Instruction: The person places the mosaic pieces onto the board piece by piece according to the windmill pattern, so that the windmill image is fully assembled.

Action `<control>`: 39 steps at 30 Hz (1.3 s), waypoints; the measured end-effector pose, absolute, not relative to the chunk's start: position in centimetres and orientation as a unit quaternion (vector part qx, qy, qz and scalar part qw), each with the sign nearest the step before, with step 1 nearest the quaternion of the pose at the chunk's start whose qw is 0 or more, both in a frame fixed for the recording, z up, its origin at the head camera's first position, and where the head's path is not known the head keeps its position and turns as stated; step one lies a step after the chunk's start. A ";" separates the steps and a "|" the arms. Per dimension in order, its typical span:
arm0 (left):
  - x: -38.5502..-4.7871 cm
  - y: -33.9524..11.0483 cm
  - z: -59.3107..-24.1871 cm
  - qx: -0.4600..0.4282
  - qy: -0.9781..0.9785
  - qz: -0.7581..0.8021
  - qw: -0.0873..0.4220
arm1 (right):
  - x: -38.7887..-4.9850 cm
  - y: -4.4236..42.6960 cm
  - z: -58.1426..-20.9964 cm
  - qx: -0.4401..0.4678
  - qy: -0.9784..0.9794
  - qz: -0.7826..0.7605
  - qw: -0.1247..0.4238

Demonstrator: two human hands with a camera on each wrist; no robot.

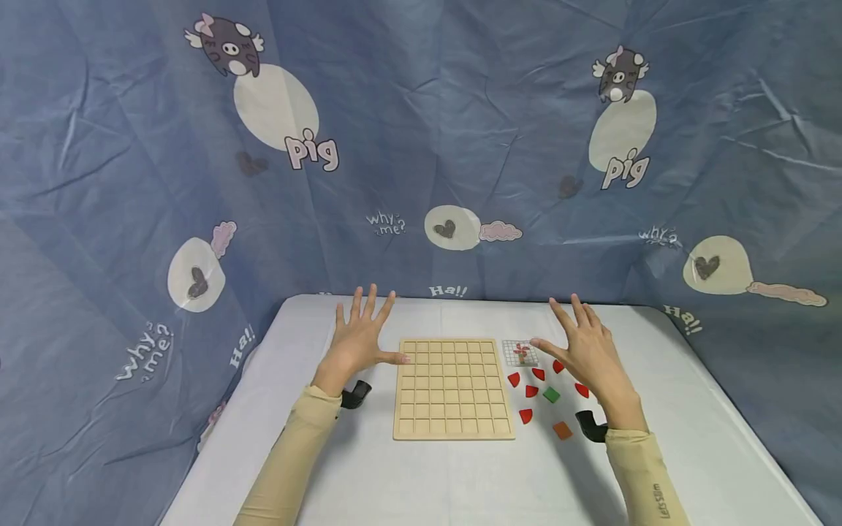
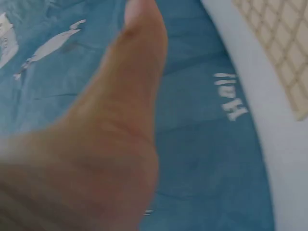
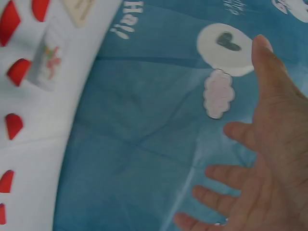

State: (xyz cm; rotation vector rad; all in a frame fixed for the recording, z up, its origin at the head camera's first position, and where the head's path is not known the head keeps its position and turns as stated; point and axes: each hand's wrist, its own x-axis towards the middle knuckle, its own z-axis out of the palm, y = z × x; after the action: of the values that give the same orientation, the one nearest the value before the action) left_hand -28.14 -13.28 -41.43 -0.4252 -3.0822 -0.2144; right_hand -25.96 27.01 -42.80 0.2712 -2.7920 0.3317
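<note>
A wooden grid board (image 1: 454, 389) lies flat on the white table, its squares bare. My left hand (image 1: 356, 342) is held up at the board's left side, fingers spread and holding nothing; its thumb overlaps the board's edge in the head view. Over on the right, my right hand (image 1: 588, 355) is raised with spread fingers, also holding nothing. Beneath and beside it lie several red pieces (image 1: 531, 391), a green square (image 1: 551, 394) and an orange square (image 1: 562, 430). A small printed grid card (image 1: 520, 353) rests by the board's upper right corner, near my right thumb.
The white table (image 1: 408, 482) ends at a blue patterned cloth (image 1: 421, 146) that hangs behind it and at both sides. Black parts show by each wrist, the left one (image 1: 357, 394) and the right one (image 1: 591, 427).
</note>
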 end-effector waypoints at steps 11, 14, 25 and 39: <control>-28.6 -14.7 -46.7 -0.247 -0.959 -0.110 -0.079 | -26.6 27.7 -46.5 0.142 -0.965 0.154 0.161; -28.4 -14.9 -48.1 -0.264 -0.952 -0.122 -0.097 | -26.6 27.6 -47.6 0.157 -0.960 0.163 0.165; -27.2 -14.6 -52.0 -0.268 -0.940 -0.139 -0.156 | -26.7 26.5 -50.6 0.156 -0.966 0.186 0.088; -27.2 -14.4 -53.3 -0.267 -0.942 -0.130 -0.156 | -27.4 24.8 -52.2 0.167 -0.965 0.199 0.030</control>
State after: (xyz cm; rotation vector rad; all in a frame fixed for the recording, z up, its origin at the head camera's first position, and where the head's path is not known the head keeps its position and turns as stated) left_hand -27.23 -14.37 -53.28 -0.9351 -3.2951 -0.4561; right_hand -27.40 24.77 -52.17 0.5158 -2.9750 0.6150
